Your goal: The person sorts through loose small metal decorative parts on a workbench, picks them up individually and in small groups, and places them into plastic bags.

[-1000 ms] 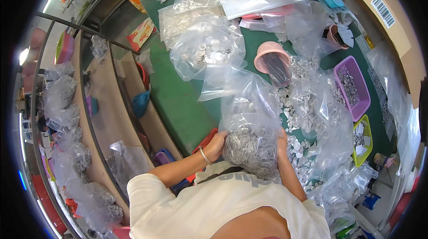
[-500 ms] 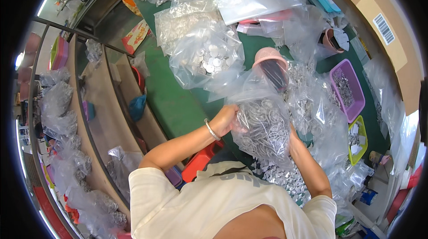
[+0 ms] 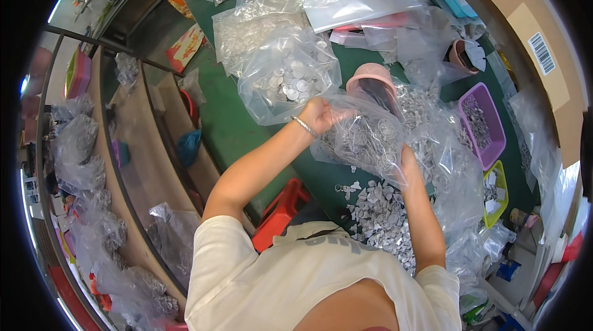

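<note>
A clear plastic bag [image 3: 364, 139] full of grey metal ring-like pieces is held between my two hands. My left hand [image 3: 317, 114], a silver bangle at its wrist, is closed on the bag's gathered far-left edge. On the bag's right side is my right hand [image 3: 407, 163], its fingers partly hidden by the plastic. Below the bag, a heap of small flat grey metal pieces [image 3: 384, 213] lies on the green tabletop [image 3: 238, 139]. Just beyond the bag, a pink basket [image 3: 370, 73] lies tipped on its side.
An open bag of round silver discs [image 3: 296, 84] stands at the far left. Purple [image 3: 497, 145] and yellow-green baskets [image 3: 503, 192] with metal pieces sit at the right. A cardboard box [image 3: 525, 28] borders the far right; a red stool [image 3: 281, 210] is near my waist.
My left hand has moved away from me, carrying the bag's edge, and the bag now lies tilted farther out. More of the heap of flat pieces shows beneath it.
</note>
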### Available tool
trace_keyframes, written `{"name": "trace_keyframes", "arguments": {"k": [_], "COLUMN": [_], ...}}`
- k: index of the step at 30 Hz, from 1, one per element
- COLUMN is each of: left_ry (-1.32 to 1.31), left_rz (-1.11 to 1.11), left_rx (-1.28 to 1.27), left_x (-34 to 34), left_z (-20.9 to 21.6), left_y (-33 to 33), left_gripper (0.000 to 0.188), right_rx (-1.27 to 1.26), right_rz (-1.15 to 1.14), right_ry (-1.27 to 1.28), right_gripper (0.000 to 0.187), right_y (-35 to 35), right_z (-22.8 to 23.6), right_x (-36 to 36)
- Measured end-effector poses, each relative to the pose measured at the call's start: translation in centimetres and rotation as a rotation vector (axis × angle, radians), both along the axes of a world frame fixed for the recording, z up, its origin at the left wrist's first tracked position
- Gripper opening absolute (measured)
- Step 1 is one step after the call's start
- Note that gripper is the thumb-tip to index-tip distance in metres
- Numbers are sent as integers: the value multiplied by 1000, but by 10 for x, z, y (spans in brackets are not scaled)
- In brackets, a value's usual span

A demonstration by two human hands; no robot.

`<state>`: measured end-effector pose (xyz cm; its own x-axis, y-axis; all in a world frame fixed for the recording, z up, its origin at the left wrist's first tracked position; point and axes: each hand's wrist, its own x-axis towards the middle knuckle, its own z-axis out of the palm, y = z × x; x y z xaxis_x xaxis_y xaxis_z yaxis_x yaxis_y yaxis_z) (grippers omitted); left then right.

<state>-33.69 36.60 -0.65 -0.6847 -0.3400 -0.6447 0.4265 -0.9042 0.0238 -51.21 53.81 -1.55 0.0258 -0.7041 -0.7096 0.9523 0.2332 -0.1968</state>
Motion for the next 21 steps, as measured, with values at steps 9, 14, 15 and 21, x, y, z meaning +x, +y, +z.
{"name": "trace_keyframes", "arguments": {"k": [9, 14, 15, 21], "left_ry": [-397, -1191, -1242, -800], "left_rz": [-184, 205, 180, 198], "left_rx": [-873, -1457, -1424, -1020], "left_x": [19, 41, 38, 39], "left_z": [-11, -57, -56, -48], "left_y": [25, 112, 123, 116], "left_gripper": [42, 47, 46, 23], "right_rx": [15, -32, -60, -151], "right_rz": [127, 76, 74, -94], "right_ry": [109, -123, -150, 289], "right_gripper": [34, 20, 18, 38], "right_y": [37, 40, 41, 45], "right_z": [24, -14, -14, 60], "right_x": [20, -9, -12, 31]}}
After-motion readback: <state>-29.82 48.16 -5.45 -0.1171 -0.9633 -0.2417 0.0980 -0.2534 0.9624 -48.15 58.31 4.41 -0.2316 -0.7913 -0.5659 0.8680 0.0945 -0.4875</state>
